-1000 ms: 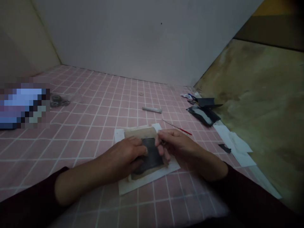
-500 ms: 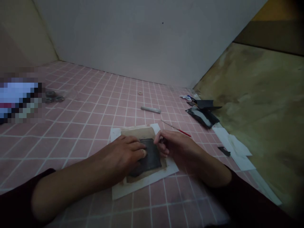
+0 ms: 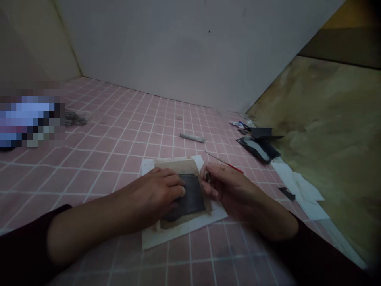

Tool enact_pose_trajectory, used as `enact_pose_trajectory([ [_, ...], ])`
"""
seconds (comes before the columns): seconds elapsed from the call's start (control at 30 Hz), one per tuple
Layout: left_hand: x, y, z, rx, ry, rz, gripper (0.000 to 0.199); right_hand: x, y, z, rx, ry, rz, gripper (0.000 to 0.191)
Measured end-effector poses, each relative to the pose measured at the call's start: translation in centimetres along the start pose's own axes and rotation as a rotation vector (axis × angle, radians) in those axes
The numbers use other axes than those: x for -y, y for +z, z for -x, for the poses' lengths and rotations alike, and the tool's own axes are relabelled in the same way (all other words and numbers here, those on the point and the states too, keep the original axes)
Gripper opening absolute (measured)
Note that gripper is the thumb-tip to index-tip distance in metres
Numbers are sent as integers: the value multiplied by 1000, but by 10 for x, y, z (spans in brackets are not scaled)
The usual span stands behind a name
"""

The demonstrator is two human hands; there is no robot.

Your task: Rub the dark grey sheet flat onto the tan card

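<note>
A dark, flat, roughly square piece (image 3: 192,196) lies on a brown sheet (image 3: 175,165), with a white paper (image 3: 154,240) beneath both. My left hand (image 3: 162,190) rests palm down over the left part of the dark piece, its fingers laid on it, not wrapped round anything. At the right edge of the dark piece, my right hand (image 3: 226,184) has its fingers curled in a pinch. Something small and dark shows between those fingers, too dim to name. Just beyond the right hand lies a thin tool with a red handle (image 3: 235,169).
A grey bar (image 3: 192,138) and a small ring (image 3: 179,117) lie farther back on the pink checked surface (image 3: 125,139). Black pouches (image 3: 260,149), white papers (image 3: 300,190) and a dark scrap (image 3: 287,193) are at right. Round grey items (image 3: 74,118) sit left, beside a blurred-out screen.
The view has shifted slightly, so everything sits a little farther right. My right hand has drawn slightly right, away from the dark piece; my left hand stays on it.
</note>
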State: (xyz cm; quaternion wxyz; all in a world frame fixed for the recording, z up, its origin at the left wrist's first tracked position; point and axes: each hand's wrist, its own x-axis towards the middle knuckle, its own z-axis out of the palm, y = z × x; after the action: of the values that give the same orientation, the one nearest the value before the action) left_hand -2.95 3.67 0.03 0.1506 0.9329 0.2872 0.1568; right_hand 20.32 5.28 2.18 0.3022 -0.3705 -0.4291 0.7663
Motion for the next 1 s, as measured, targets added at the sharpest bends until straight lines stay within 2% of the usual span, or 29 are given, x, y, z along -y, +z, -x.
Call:
enact_pose_trajectory([
  [0.1, 0, -1, -1, -9, 15, 0, 16, -1, 1, 0, -31, -36, 120, 31],
  [0.23, 1, -3, -1, -8, 13, -2, 11, -1, 2, 3, -86, -201, 447, 23],
  [0.3, 1, -4, 0, -5, 9, -2, 10, -1, 3, 4, -46, -230, 529, 18],
  [0.4, 2, -4, 0, -1, 4, -5, 10, -2, 4, 4, 44, -188, 511, 15],
  [0.53, 2, -5, -1, 17, -2, 8, 10, -3, 4, 4, 50, -209, 562, 14],
  [0.83, 0, -9, 0, 36, -16, 7, 10, -3, 4, 2, -20, -382, 1031, 8],
  [1.0, 2, -7, 1, 21, -53, 32, 9, -8, 6, 4, 84, -535, 1316, 7],
])
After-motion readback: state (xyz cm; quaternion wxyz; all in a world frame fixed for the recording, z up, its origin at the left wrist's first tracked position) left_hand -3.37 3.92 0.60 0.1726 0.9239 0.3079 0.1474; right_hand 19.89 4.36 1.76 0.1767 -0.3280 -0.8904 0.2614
